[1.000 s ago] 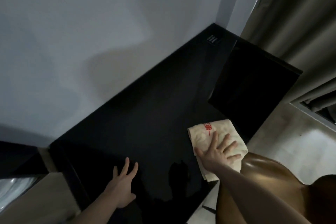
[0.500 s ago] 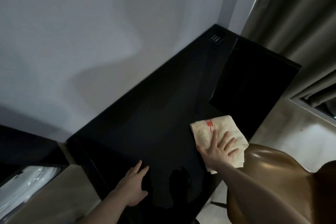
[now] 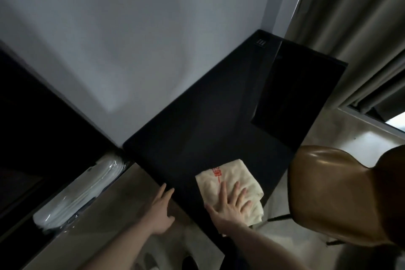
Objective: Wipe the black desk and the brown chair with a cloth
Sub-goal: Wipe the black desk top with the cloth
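The right hand (image 3: 233, 204) presses flat, fingers spread, on the folded cream cloth with red print (image 3: 228, 180) near the glossy black desk (image 3: 208, 120)'s front corner, while the left hand (image 3: 158, 212) hovers open, holding nothing, at its left edge.

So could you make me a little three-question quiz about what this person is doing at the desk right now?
1. True or false: the right hand lies flat, fingers spread, on the cloth.
2. The cloth rests on: A) the brown chair B) the black desk C) the floor.
3. Fill in: the printing on the cloth is ____ in colour.

Key: 1 true. 2 B, near the desk's front edge. 3 red. The left hand, open, touches the desk's left end; the chair stands unwiped beside it.
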Action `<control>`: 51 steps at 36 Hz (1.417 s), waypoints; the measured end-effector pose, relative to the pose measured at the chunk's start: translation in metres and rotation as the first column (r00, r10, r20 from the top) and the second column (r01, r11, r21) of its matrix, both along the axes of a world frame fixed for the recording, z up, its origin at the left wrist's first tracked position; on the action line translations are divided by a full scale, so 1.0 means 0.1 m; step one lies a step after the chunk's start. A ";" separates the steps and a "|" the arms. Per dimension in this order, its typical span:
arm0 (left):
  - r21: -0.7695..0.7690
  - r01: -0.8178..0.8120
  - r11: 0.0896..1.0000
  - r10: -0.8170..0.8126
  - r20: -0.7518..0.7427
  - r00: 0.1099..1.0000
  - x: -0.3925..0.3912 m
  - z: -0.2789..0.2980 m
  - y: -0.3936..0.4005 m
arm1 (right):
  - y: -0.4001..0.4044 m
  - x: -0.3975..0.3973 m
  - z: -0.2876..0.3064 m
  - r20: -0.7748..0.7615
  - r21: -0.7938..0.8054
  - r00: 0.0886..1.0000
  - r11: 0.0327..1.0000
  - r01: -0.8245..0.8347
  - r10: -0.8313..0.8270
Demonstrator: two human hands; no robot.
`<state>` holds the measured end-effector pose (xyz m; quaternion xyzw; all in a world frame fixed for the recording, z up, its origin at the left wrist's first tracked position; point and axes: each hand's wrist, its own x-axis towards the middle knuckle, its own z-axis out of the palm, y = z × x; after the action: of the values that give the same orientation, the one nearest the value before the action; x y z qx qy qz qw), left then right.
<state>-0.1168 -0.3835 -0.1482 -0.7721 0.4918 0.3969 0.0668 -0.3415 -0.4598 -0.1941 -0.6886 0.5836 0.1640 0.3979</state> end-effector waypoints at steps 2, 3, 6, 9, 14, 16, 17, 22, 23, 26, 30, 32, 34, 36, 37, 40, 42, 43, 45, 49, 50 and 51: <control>0.002 0.016 1.000 -0.016 0.016 1.000 -0.01 0.05 0.09 | 0.18 0.00 0.05 0.025 0.019 0.999 0.999 -0.041 0.041; 0.007 0.032 0.999 -0.033 0.025 0.999 -0.04 0.07 0.11 | 0.24 -0.02 0.07 0.036 0.021 0.998 0.998 -0.057 0.056; 0.024 0.101 0.995 -0.102 0.034 0.994 -0.22 0.16 0.12 | 0.27 -0.13 0.13 0.096 0.019 0.995 0.999 -0.042 0.040; 0.027 0.164 0.986 -0.164 0.017 0.986 -0.45 0.22 0.05 | 0.18 -0.31 0.21 0.157 -0.023 0.986 0.998 0.056 -0.052; 0.047 0.261 0.964 -0.263 0.048 0.964 -0.81 0.26 -0.19 | -0.03 -0.74 0.35 0.130 -0.154 0.986 0.980 0.128 -0.108; 0.031 0.272 0.962 -0.274 0.051 0.960 -0.96 0.28 -0.31 | -0.15 -0.92 0.40 0.077 -0.188 0.994 0.978 0.092 -0.079; 0.014 0.272 0.962 -0.273 0.056 0.961 -1.04 0.26 -0.38 | -0.21 -1.00 0.40 0.058 -0.193 0.996 0.978 0.085 -0.075; 0.037 0.258 0.966 -0.260 0.082 0.962 -1.42 0.09 -0.73 | -0.50 -1.33 0.39 0.011 -0.186 0.998 0.981 0.057 -0.056; 0.053 0.239 0.970 -0.243 0.075 0.967 -1.49 0.05 -0.78 | -0.56 -1.38 0.39 0.001 -0.183 0.999 0.982 0.043 -0.044; 0.089 0.161 0.983 -0.167 0.054 0.985 -1.63 -0.13 -0.84 | -0.70 -1.49 0.39 -0.008 -0.169 1.000 0.986 0.009 -0.010; 0.105 0.178 0.978 -0.191 0.132 0.973 -1.59 -0.42 -0.71 | -0.85 -1.63 0.33 -0.029 -0.157 0.997 0.985 -0.069 0.065; 0.091 0.170 0.981 -0.181 0.135 0.974 -1.56 -0.47 -0.64 | -0.89 -1.68 0.31 -0.034 -0.150 0.996 0.985 -0.090 0.086; 0.081 0.142 0.987 -0.151 0.127 0.980 -1.51 -0.49 -0.58 | -0.90 -1.70 0.32 -0.033 -0.144 0.995 0.985 -0.093 0.089; 0.092 0.121 0.988 -0.133 0.137 0.982 -1.42 -0.47 -0.51 | -0.87 -1.68 0.35 -0.037 -0.128 0.994 0.986 -0.103 0.099; 0.097 0.116 0.988 -0.130 0.151 0.980 -1.37 -0.46 -0.48 | -0.85 -1.67 0.36 -0.037 -0.122 0.994 0.987 -0.107 0.103; 0.125 0.111 0.986 -0.135 0.196 0.971 -1.21 -0.40 -0.44 | -0.77 -1.61 0.41 -0.026 -0.116 0.996 0.989 -0.093 0.090; 0.142 0.086 0.986 -0.114 0.202 0.973 -1.10 -0.35 -0.44 | -0.70 -1.56 0.43 -0.010 -0.108 0.998 0.993 -0.057 0.056; 0.149 0.067 0.987 -0.097 0.202 0.974 -1.05 -0.33 -0.43 | -0.66 -1.54 0.44 0.001 -0.103 0.999 0.994 -0.033 0.033; 0.167 0.025 0.986 -0.059 0.201 0.978 -1.00 -0.28 -0.41 | -0.58 -1.49 0.45 0.021 -0.098 1.000 0.995 0.005 -0.003; 0.150 -0.052 0.987 0.027 0.160 0.987 -0.98 -0.24 -0.34 | -0.46 -1.43 0.45 0.048 -0.111 0.998 0.993 0.047 -0.042; 0.133 -0.064 0.989 0.044 0.143 0.989 -0.97 -0.24 -0.33 | -0.44 -1.42 0.46 0.046 -0.112 0.997 0.992 0.059 -0.054; 0.116 -0.065 0.991 0.049 0.131 0.990 -0.96 -0.23 -0.33 | -0.43 -1.43 0.45 0.045 -0.111 0.997 0.991 0.071 -0.066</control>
<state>-0.2126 -0.4163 -0.1712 -0.8042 0.4395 0.3774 0.1330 -0.4842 -0.5025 -0.1493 -0.6927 0.6069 0.1030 0.3758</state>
